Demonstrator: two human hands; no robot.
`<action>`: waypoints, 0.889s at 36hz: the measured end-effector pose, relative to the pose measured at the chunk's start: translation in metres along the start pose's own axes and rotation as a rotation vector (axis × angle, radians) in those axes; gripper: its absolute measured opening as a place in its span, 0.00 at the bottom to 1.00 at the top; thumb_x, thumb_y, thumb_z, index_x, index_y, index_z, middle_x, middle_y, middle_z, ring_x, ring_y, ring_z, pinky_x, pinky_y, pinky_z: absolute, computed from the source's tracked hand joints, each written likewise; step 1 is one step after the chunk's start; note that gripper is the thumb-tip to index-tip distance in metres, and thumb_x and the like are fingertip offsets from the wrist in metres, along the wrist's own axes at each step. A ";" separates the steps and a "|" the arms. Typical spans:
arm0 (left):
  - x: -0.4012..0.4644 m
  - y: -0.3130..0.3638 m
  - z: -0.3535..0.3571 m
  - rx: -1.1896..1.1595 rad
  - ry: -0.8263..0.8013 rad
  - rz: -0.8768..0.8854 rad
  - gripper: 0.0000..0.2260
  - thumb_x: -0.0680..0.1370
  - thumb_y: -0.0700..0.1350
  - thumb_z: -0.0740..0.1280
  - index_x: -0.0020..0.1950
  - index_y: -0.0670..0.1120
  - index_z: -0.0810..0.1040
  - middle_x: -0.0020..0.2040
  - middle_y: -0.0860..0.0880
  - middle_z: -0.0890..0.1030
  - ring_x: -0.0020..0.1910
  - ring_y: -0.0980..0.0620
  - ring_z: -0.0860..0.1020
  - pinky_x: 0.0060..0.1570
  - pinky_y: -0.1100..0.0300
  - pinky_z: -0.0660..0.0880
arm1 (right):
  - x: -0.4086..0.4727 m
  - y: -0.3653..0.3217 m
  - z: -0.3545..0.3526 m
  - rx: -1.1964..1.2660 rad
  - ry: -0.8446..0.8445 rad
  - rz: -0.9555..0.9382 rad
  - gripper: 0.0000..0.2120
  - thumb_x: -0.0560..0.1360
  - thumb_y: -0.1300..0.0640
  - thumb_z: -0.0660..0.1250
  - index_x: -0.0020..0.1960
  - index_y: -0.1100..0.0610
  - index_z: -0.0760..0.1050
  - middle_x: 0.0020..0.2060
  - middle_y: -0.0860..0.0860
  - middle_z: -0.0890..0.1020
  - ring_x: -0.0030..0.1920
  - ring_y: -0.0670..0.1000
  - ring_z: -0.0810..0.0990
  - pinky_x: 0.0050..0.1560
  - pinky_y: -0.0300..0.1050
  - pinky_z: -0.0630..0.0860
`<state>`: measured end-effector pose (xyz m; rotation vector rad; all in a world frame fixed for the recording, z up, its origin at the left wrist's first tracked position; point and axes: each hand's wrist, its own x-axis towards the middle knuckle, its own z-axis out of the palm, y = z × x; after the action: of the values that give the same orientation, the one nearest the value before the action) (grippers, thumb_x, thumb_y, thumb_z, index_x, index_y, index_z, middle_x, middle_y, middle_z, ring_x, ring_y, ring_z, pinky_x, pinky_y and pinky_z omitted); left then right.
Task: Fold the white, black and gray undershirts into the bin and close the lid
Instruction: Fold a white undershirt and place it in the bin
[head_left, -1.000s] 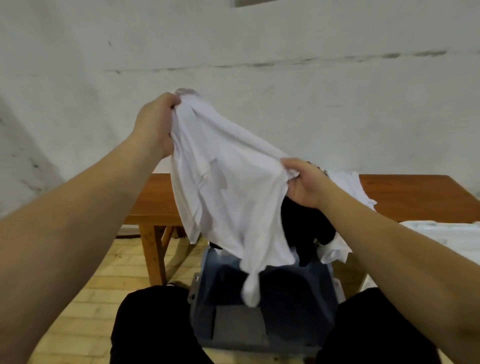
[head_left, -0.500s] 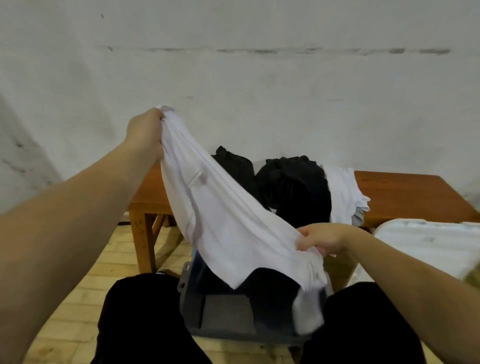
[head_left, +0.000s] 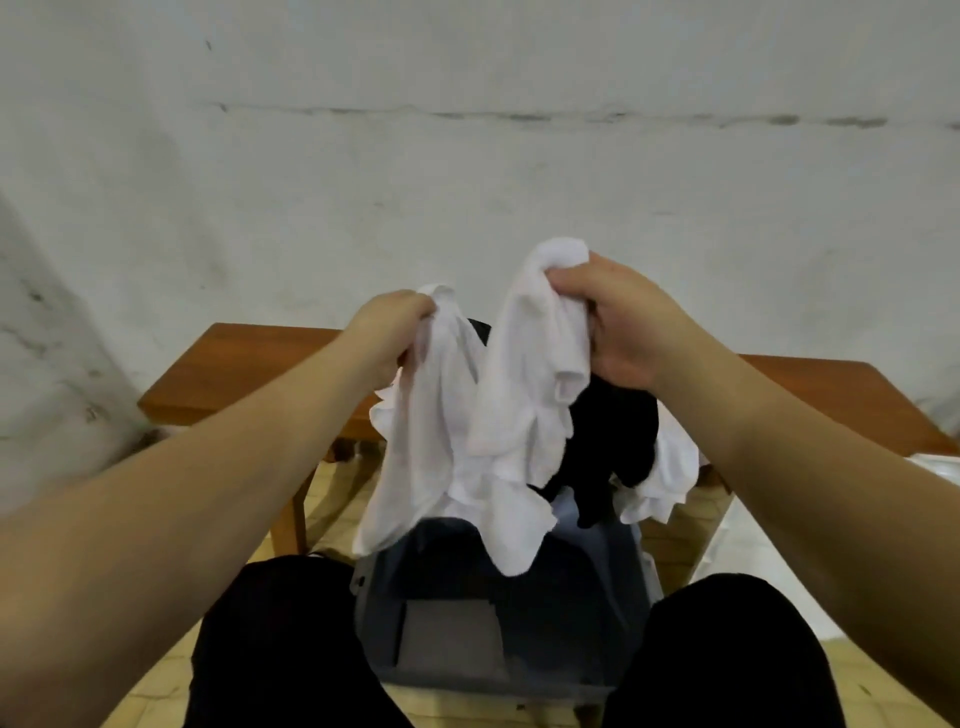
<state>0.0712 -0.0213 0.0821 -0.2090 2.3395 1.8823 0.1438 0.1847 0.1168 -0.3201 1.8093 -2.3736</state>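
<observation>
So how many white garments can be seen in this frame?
2. One white undershirt is gripped by both hands, left hand and right hand, above the bin. Another white garment lies on the bench behind the black garment. More may be hidden.

Bare forearms, black trousers

Both arms reach forward, the left hand and right hand raised side by side, fingers curled tight.
</observation>
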 end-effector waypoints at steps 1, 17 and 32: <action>-0.004 -0.001 0.003 0.026 -0.047 0.017 0.06 0.70 0.46 0.64 0.44 0.45 0.74 0.42 0.44 0.72 0.41 0.47 0.70 0.41 0.50 0.66 | 0.004 -0.005 0.005 0.007 0.029 -0.033 0.09 0.81 0.64 0.57 0.46 0.57 0.74 0.33 0.49 0.82 0.36 0.47 0.82 0.39 0.40 0.78; -0.049 -0.012 0.029 -0.082 0.090 0.143 0.14 0.81 0.54 0.58 0.44 0.45 0.72 0.42 0.48 0.77 0.42 0.48 0.75 0.48 0.54 0.71 | 0.033 -0.046 0.030 0.073 0.160 -0.240 0.07 0.80 0.62 0.60 0.52 0.58 0.77 0.39 0.51 0.84 0.41 0.49 0.83 0.44 0.46 0.78; -0.088 -0.015 0.063 -0.077 -0.284 -0.008 0.24 0.76 0.68 0.60 0.51 0.50 0.82 0.49 0.52 0.85 0.51 0.52 0.82 0.61 0.53 0.74 | 0.041 -0.047 0.036 0.107 0.242 -0.240 0.08 0.81 0.59 0.62 0.56 0.55 0.78 0.47 0.53 0.85 0.48 0.50 0.84 0.49 0.45 0.80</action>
<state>0.1611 0.0393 0.0707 0.0403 2.0790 1.8608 0.1145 0.1535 0.1745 -0.2592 1.8219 -2.7704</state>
